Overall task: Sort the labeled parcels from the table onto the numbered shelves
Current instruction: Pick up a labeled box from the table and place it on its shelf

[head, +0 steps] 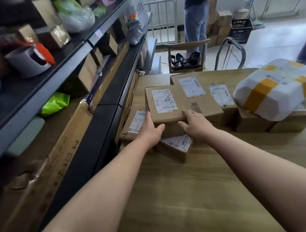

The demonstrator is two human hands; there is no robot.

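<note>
From the head camera: brown box marked 8 (167, 104) on top of the pile of parcels toward the left of the wooden tabletop (198, 193), held by both hands. Left hand (150, 129) at the near left corner, grip closed on the box, fingers up the side and thumb across the front. Right hand (194, 124) on the near edge, grip pinching it, fingers over the top, thumb on the front face. Just left and lower, a parcel with a handwritten label (136, 122); behind, a flat labelled box (191, 86); far right, a white parcel with yellow tape (272, 92). Left of the tabletop, dark shelves (45, 90) loaded with goods
</note>
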